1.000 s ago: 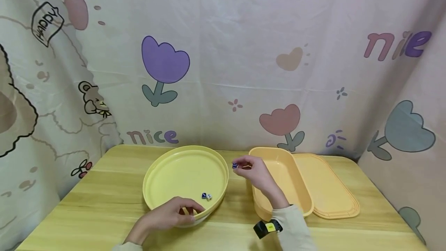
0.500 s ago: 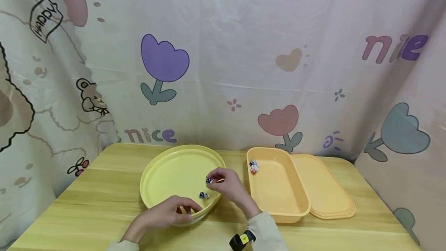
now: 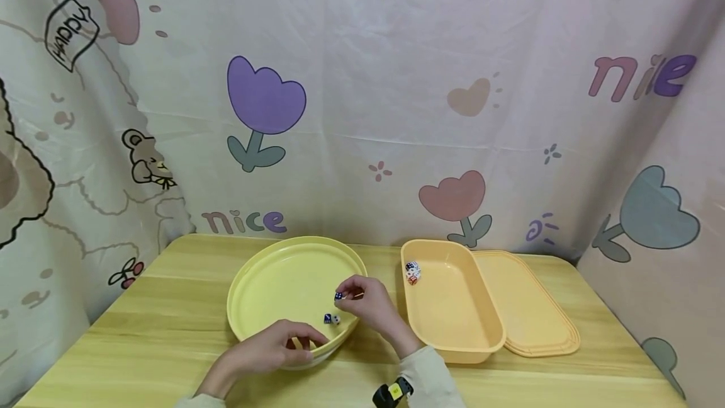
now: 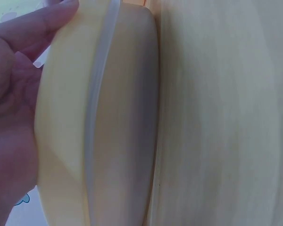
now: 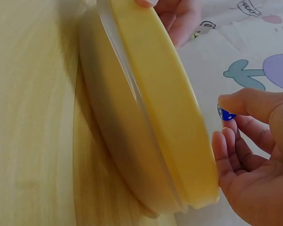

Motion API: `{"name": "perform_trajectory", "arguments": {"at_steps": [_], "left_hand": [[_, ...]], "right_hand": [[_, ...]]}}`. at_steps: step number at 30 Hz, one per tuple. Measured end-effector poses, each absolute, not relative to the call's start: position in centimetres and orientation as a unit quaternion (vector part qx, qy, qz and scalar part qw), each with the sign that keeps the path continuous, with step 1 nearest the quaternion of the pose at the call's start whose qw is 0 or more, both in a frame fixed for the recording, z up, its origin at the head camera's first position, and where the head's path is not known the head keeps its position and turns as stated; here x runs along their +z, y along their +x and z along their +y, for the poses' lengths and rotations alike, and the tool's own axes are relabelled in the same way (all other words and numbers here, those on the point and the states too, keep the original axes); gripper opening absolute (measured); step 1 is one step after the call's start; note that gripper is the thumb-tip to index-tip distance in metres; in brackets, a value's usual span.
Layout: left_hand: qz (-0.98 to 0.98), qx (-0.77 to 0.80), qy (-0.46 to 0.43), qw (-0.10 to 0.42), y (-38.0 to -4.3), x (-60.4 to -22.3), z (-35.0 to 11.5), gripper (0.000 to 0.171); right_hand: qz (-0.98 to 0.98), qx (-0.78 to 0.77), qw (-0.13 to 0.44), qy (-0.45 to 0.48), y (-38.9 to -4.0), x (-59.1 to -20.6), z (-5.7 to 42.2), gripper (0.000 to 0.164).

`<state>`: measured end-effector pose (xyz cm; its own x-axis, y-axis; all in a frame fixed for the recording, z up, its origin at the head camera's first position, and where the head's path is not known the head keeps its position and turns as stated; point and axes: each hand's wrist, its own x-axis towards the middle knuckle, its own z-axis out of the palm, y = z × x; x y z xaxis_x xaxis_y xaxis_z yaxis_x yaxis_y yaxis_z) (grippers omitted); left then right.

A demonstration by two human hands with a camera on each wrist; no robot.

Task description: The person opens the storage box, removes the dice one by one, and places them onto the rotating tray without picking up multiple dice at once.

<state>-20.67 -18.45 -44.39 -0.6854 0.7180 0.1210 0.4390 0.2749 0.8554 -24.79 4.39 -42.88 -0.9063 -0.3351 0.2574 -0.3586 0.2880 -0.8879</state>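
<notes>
My right hand point(image 3: 370, 304) pinches a blue die point(image 3: 338, 296) between thumb and fingertips, just above the right side of a round yellow tray point(image 3: 283, 276). In the right wrist view the blue die point(image 5: 225, 113) shows white pips. On the tray lie another blue die point(image 3: 327, 318) and a white die point(image 3: 336, 320), side by side and below the held one. My left hand point(image 3: 277, 348) grips the tray's near rim; in the left wrist view its thumb lies along the yellow rim point(image 4: 66, 117).
An orange rectangular box point(image 3: 447, 294) stands right of the tray, with several dice point(image 3: 413, 272) clustered in its far left corner. Its flat orange lid point(image 3: 532, 301) lies beside it. A patterned curtain point(image 3: 351, 112) hangs behind the wooden table point(image 3: 130, 345).
My right hand has moved left from the box's edge to over the tray, with a blue die still pinched, and dipped slightly. The left hand stays on the rim.
</notes>
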Motion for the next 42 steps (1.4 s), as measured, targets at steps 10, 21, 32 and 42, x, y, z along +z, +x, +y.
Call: {"name": "perform_trajectory", "arguments": {"at_steps": [10,21,32,42], "left_hand": [[0.783,0.476,0.372,0.148,-20.63,-44.36,-18.50,0.023],[0.781,0.478,0.375,0.147,-20.66,-44.38,-18.51,0.023],[0.780,0.476,0.382,0.139,-20.75,-44.51,-18.48,0.023],[0.776,0.477,0.389,0.137,-20.83,-44.66,-18.52,0.023]], "right_hand": [[-0.808,0.548,0.009,0.218,-24.90,-43.02,4.42,0.011],[-0.812,0.547,0.023,0.200,-24.95,-43.10,4.46,0.020],[-0.805,0.557,0.016,0.203,-24.65,-42.78,4.38,0.020],[-0.813,0.543,0.031,0.209,-24.52,-42.80,4.23,0.016]]}}
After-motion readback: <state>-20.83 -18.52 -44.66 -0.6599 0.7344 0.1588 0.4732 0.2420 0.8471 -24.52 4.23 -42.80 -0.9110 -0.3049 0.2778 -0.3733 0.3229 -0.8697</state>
